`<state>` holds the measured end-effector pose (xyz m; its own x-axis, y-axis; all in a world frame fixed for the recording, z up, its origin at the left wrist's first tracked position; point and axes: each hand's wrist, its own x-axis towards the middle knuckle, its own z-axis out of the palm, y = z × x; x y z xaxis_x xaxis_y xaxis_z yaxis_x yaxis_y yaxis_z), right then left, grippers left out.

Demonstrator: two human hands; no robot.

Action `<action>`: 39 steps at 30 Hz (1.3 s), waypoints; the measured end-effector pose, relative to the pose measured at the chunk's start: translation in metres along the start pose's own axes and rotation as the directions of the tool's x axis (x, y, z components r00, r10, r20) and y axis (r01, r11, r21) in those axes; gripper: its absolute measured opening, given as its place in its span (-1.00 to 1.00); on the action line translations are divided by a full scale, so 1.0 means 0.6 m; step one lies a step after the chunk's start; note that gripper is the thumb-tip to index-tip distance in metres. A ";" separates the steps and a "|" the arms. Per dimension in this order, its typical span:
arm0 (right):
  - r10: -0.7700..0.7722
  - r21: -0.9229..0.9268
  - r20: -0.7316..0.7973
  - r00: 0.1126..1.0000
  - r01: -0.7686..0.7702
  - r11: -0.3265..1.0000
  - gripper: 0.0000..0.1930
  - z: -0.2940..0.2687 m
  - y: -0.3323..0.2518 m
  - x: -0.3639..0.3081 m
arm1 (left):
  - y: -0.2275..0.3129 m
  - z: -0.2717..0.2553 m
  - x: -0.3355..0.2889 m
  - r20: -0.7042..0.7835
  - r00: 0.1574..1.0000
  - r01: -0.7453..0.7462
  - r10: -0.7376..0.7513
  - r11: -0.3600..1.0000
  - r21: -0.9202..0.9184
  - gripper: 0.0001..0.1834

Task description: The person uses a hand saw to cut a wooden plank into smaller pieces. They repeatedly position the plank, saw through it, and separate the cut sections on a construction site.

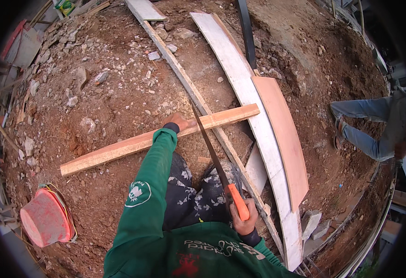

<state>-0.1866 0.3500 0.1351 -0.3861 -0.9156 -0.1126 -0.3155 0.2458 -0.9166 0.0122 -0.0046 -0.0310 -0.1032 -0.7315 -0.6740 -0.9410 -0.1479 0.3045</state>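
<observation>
My right hand is closed round the orange handle of a handsaw. Its long dark blade slants up and left, and the far end meets the near edge of a wooden beam. My left hand presses on that beam just left of the blade, its fingers gripping the wood. The beam lies across a long narrow timber, and its right end rests over a whitish board. Whether the blade has entered the wood I cannot tell.
A reddish bucket with cords round its rim sits on the dirt at left. A brown plywood strip lies on the whitish board. A dark metal bar lies beyond. Another person in jeans is at right. Stones scatter the ground.
</observation>
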 end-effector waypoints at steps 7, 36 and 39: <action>-0.036 0.029 -0.013 0.999 0.036 0.999 -0.76 0.112 0.049 0.162 | 0.007 0.012 0.033 -0.003 0.999 -0.038 0.038 0.999 -0.008 -0.20; -0.211 0.064 -0.106 0.972 0.218 0.974 -0.86 0.145 0.055 0.210 | -0.128 0.032 -0.175 -0.493 0.787 -0.168 0.371 0.898 0.407 0.15; -0.168 0.054 -0.058 0.984 0.172 0.984 -0.88 0.150 0.056 0.224 | -0.096 0.035 -0.128 -0.426 0.790 -0.212 0.440 0.849 0.483 0.19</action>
<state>-0.1710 0.2066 0.0549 -0.3770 -0.9238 0.0659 -0.3297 0.0674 -0.9417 0.0675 0.0741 -0.0110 -0.3585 -0.9268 -0.1121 -0.9330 0.3517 0.0764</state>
